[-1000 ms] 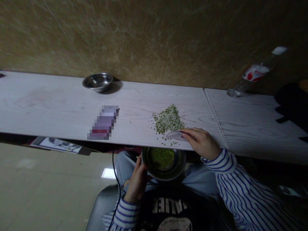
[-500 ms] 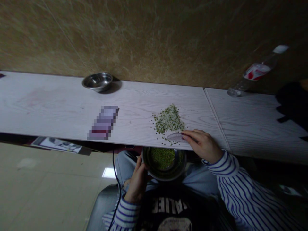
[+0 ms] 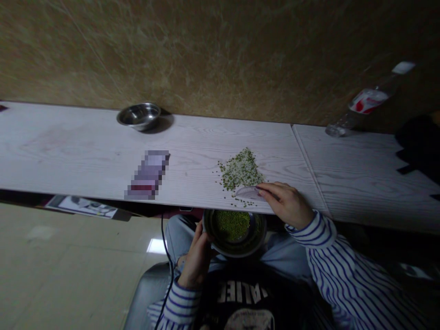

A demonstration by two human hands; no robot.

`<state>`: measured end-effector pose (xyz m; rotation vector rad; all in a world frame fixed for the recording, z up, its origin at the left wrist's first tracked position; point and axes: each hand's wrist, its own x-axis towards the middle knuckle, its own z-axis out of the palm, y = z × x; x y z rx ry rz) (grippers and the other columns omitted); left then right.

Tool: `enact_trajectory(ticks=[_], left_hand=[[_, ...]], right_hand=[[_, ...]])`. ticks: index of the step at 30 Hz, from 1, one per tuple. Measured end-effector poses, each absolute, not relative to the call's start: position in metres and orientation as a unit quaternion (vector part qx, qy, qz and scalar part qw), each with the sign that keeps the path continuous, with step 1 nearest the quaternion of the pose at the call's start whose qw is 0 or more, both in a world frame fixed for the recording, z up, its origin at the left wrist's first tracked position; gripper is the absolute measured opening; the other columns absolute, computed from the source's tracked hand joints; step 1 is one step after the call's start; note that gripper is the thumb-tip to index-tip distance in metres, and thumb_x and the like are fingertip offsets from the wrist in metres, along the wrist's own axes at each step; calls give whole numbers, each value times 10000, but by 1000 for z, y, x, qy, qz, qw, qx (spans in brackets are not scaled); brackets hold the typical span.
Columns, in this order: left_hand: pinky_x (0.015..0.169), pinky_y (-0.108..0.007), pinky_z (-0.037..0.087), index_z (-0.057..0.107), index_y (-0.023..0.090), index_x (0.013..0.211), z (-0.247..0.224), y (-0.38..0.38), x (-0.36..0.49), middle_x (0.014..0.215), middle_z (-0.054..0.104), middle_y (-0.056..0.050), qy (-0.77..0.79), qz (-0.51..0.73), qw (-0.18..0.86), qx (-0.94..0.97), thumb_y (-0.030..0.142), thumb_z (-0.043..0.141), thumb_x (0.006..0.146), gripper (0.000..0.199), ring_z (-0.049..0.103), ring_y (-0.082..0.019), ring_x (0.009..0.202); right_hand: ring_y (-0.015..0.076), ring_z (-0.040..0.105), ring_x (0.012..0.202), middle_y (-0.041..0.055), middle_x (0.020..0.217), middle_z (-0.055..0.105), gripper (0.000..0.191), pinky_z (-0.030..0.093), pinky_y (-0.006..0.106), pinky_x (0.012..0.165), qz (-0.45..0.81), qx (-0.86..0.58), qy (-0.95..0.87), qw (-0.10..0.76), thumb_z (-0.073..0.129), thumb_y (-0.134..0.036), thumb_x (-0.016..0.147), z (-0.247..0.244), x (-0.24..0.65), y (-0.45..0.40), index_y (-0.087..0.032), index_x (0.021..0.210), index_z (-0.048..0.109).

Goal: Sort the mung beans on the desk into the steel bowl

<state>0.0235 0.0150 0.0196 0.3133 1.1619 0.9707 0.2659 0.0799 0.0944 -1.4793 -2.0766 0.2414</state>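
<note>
Green beans and white grains, mixed in one loose pile (image 3: pixel 242 168), lie on the pale wood-grain table (image 3: pixel 195 151) ahead of you. Stray green beans dot the surface to the left of the pile and between it and the near edge.

At the pile's near side, a thin, curved, clear plastic piece (image 3: pixel 246 192) sits low over the strays; contact with the tabletop can't be made out. Your right hand (image 3: pixel 290 205) has its right end pinched, thumb and fingers closed together.

Below the near edge, over your lap, a round metal bowl (image 3: pixel 260 236) holds a layer of green beans (image 3: pixel 233 224), gathered more to its left. Your left hand (image 3: pixel 196 259) grips the bowl's left side, fingers partly curled around it; the fingertips underneath are hidden from you.

Farther out, left of the pile: a rectangular purple-grey item (image 3: pixel 148 174), its face pixelated. Beyond that, a shiny steel bowl (image 3: pixel 139 117) stands upright near the brown marbled wall (image 3: pixel 206 59). Far right, a clear plastic bottle (image 3: pixel 367 101) with white cap and red-and-white label stands near the wall.
</note>
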Motion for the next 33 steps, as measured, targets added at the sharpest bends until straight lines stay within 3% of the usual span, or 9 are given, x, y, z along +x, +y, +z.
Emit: enact_trajectory(ticks=[8,17,27,33], left_hand=[[682,-291,464,503,290,1325,24,15,23,1096,622,-35,529,432,715,149,240,611,692,644,549,-193,845],[613,-270,457,512,280,1324,25,15,23,1001,623,-31,534,437,709,145,216,600,686,648,537,-184,777],[582,-254,452,508,291,1322,20,14,21,969,611,-27,533,438,709,148,203,578,717,615,510,-170,740],[615,-260,459,504,302,1327,19,15,21,1108,619,-41,530,438,712,141,223,600,700,639,535,-182,804]], right_hand=[[195,687,783,66,869,750,216,547,330,740,92,-546,-780,292,537,-221,907,92,259,80,-201,1021,719],[206,693,834,85,926,752,232,553,331,760,88,-557,-772,292,533,-220,910,89,262,86,-181,1053,710],[191,677,762,76,868,748,224,540,326,727,95,-541,-784,291,539,-218,909,91,255,84,-177,1035,720],[191,678,744,77,831,746,228,547,324,721,98,-551,-779,283,554,-210,901,93,248,87,-152,1040,725]])
